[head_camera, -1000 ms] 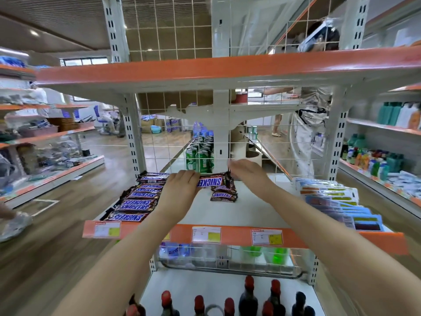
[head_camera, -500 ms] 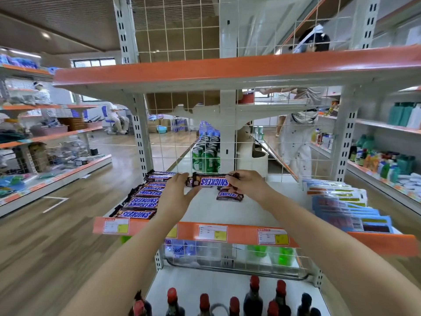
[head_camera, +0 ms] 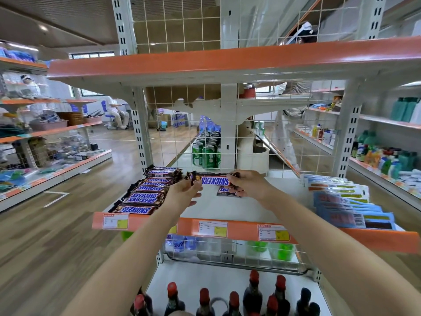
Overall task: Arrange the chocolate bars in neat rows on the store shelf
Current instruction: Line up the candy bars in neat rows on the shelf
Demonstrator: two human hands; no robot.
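- L hand (head_camera: 185, 190) & R hand (head_camera: 249, 184): I pinch one Snickers bar (head_camera: 213, 180) by its ends, above shelf (head_camera: 227, 206)
- Bar's long axis runs L–R; finished row (head_camera: 148, 192) lies left, nearer L hand

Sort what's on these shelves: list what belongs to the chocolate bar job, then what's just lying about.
Job:
- held Snickers bar, gripped by left hand and right hand
- loose bar below it
- finished row of bars
- shelf

Lying about:
- blue packets
- green cans
- red-capped bottles
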